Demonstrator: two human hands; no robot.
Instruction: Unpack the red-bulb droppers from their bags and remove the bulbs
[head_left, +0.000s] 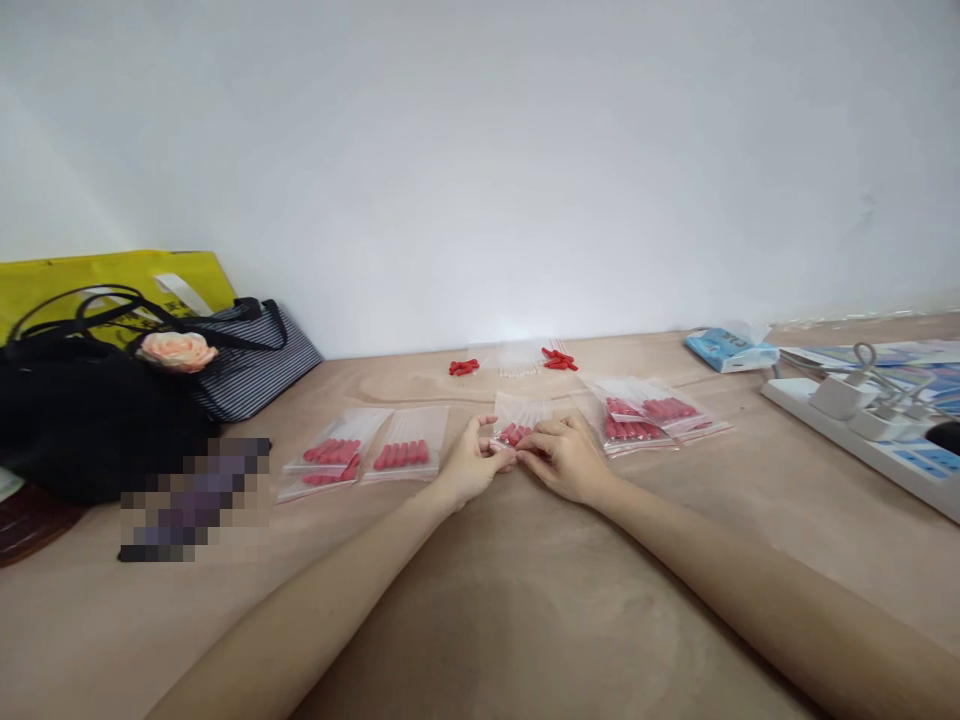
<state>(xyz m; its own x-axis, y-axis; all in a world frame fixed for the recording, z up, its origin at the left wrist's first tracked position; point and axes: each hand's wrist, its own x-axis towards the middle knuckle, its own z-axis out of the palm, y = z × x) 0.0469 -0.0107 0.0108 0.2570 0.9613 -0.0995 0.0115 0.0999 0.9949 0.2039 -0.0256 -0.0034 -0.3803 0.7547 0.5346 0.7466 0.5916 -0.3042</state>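
Head view: clear bag [528, 409] with red pieces [513, 434] lies mid-desk [480, 600], between both hands. Its long axis runs roughly near-far, plain end pointing far, near edge at the fingertips; angle of the pieces inside is too small to tell. Right hand [564, 458]: fingers together, clamped on the bag's near edge. Left hand [471, 462]: index apart from thumb, thumb tip pointing right at the near edge; can't tell if it grips. Filled bags [406, 455] left, bag pile [643, 415] right, loose red pieces [559, 359] far.
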